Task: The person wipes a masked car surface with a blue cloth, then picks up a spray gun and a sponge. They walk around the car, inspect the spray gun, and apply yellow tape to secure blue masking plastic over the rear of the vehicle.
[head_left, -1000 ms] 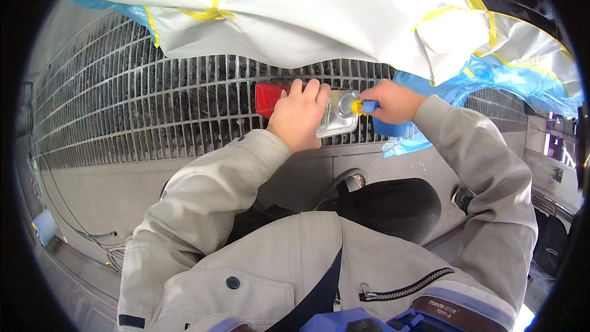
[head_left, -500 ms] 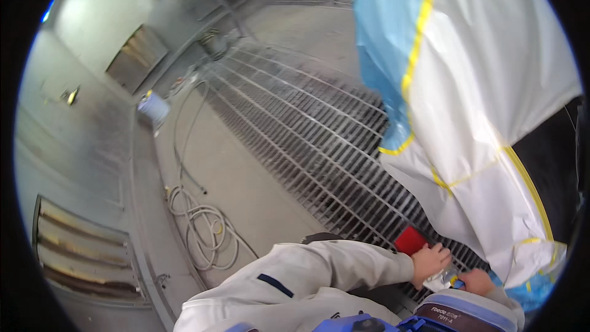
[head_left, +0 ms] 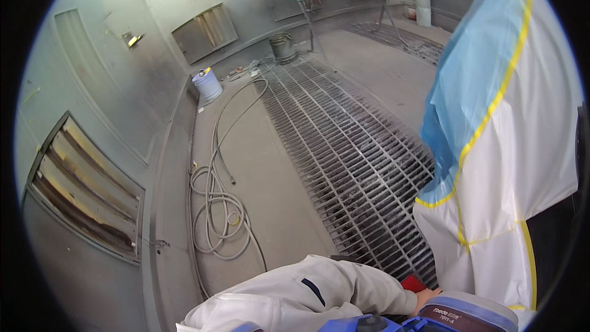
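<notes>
Over the floor grating (head_left: 353, 147), the left grip (head_left: 424, 298) was just beside a red object (head_left: 413, 283), its hold impossible to tell; the right grip was hidden.

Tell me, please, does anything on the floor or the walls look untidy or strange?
Yes, slightly. The grey hose lies in loose, tangled loops on the floor, not neatly coiled. The nearer wall vent, at lower left, has brown streaks, so it looks dirty. I see no clear spill.

Red can (head_left: 413, 283), mostly hidden
</notes>
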### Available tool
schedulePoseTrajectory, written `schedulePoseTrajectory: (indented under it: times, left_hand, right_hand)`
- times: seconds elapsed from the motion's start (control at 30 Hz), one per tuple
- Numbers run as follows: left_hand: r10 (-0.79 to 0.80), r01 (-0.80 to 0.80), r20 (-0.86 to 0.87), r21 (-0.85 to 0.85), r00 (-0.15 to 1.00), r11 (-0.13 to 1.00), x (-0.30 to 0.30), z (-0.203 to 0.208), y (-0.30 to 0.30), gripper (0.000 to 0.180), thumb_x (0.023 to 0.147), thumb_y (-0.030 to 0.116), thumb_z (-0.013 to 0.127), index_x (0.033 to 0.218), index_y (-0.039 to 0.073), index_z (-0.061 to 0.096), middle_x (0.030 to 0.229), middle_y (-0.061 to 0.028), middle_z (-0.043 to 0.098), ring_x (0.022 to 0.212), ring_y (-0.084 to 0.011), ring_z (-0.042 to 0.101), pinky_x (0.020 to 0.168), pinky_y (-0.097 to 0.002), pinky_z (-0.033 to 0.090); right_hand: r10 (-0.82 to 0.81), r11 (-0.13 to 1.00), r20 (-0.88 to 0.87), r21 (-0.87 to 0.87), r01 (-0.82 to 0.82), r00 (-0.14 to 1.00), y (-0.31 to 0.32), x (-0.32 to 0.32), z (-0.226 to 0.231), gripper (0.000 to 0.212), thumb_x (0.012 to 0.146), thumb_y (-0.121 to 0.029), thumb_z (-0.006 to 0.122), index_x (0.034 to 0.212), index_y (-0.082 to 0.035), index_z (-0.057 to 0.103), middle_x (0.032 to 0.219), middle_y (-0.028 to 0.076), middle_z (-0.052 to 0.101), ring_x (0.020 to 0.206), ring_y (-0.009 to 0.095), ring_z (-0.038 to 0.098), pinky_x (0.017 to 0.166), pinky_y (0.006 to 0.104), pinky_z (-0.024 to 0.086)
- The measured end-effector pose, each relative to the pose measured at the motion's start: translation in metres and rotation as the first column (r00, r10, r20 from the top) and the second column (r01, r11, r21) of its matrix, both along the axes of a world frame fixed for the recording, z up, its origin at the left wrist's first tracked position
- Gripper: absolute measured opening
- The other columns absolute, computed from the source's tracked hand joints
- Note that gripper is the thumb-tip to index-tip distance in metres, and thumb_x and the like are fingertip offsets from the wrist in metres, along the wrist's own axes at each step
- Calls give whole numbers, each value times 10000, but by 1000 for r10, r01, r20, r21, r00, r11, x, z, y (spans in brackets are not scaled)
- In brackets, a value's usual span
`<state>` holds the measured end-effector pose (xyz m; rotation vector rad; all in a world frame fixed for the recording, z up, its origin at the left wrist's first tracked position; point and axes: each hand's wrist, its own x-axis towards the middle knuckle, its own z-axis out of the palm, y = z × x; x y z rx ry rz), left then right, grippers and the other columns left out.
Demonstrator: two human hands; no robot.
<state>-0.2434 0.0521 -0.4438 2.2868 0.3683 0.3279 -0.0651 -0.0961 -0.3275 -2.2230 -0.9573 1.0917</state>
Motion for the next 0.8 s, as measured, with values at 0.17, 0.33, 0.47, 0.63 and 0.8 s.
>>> schedulePoseTrajectory:
  times: [0.17,0.33,0.47,0.63,0.8]
  left_hand:
    - [29,-37,81,110,996,993,12,-28,-6,471,887,257,656,1279,1,608,1232,-160,573,1146,-373,596,648,-418,623]
    - [-130,147,-77,302,989,942,-31,76,15,882,500,295,946,1273,28,617,1257,-188,588,1160,-411,600,757,-495,634]
    - [-198,225,-185,138,963,965,-46,123,33,1015,429,360,1040,1316,90,626,1297,-167,619,1195,-406,599,930,-530,603]
    - [-159,215,-282,179,946,960,-39,117,35,975,559,282,970,1411,49,557,1276,-166,606,1156,-418,591,941,-495,604]
    - [-91,146,-267,196,959,970,-39,121,26,1091,545,273,978,1468,-21,478,1310,-195,550,1211,-428,564,954,-488,605]
  right_hand:
    - [577,811,443,-213,-544,687,3,13,-6,390,860,-309,805,1072,12,741,1059,161,749,923,291,703,764,455,577]
    - [790,422,609,-456,-784,71,0,33,-1,353,787,-333,821,961,-36,746,996,182,751,874,340,733,704,499,598]
    - [902,276,432,-562,-779,8,21,33,27,273,706,-356,791,809,-103,766,845,133,736,820,351,727,725,497,593]
    - [750,652,469,-404,-642,467,12,9,27,392,1022,-392,604,891,-69,782,876,225,753,808,442,723,753,559,563]
    - [-638,762,-505,-308,570,581,9,-31,8,509,1152,-465,493,1184,18,649,894,95,700,729,183,655,619,354,563]
